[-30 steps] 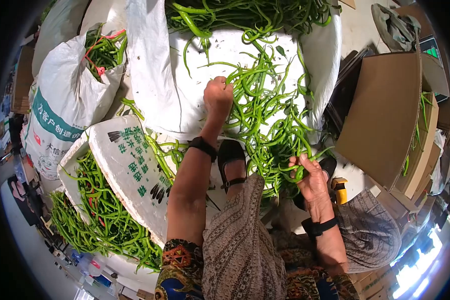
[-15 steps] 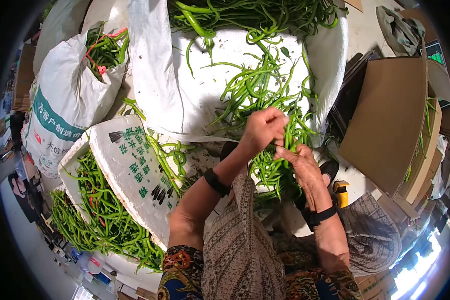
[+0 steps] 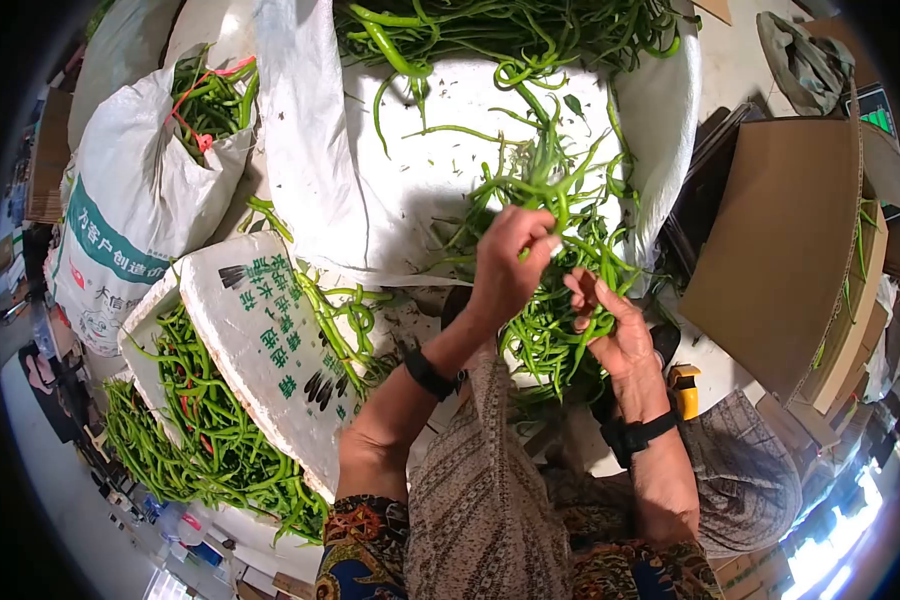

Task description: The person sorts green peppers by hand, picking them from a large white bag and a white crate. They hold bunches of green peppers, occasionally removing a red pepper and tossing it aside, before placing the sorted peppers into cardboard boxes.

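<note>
A pile of long green chili peppers (image 3: pixel 530 190) lies on a white woven sack (image 3: pixel 310 150) spread before me. My left hand (image 3: pixel 505 265) is closed around a few peppers, lifting them above the pile. My right hand (image 3: pixel 610 325) holds a bunch of green peppers (image 3: pixel 555 340) that hangs down toward my lap. The two hands are close together, almost touching over the near edge of the pile.
A white foam box (image 3: pixel 255 350) full of green peppers stands at my left. A printed white bag (image 3: pixel 140 190) of peppers sits at upper left. Cardboard boxes (image 3: pixel 780 250) stand to the right. A yellow tool (image 3: pixel 682 385) lies by my right knee.
My left hand drew back from the far part of the pile with peppers and came beside my right hand. The right hand stayed near my lap, its bunch now thicker.
</note>
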